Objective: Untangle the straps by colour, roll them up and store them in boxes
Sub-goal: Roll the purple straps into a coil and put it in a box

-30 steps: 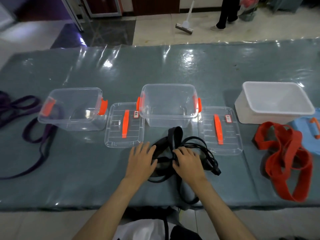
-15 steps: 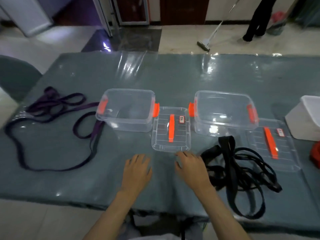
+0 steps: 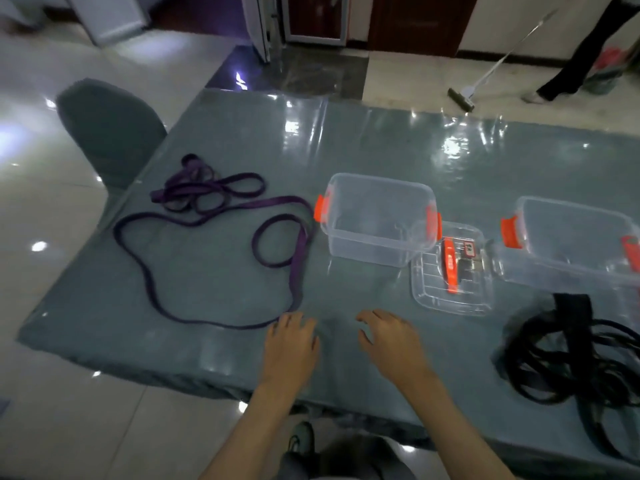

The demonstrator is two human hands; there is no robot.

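Head view: both hands, left hand (image 3: 290, 344) and right hand (image 3: 391, 342), spread, grasping nothing; black strap (image 3: 568, 362) blurred, cut off at right.

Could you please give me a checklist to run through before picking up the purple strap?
1. Left hand free, fingers relaxed: ok.
2. Right hand free, holding nothing: ok.
3. Long purple webbing strap within reach, beside left fingertips: ok.
4. Purple strap untangled: not ok, its far end is bunched in loops.
5. Clear plastic box with orange latches open, nothing visible inside: ok.
6. Black strap pile apart from the purple one: ok.
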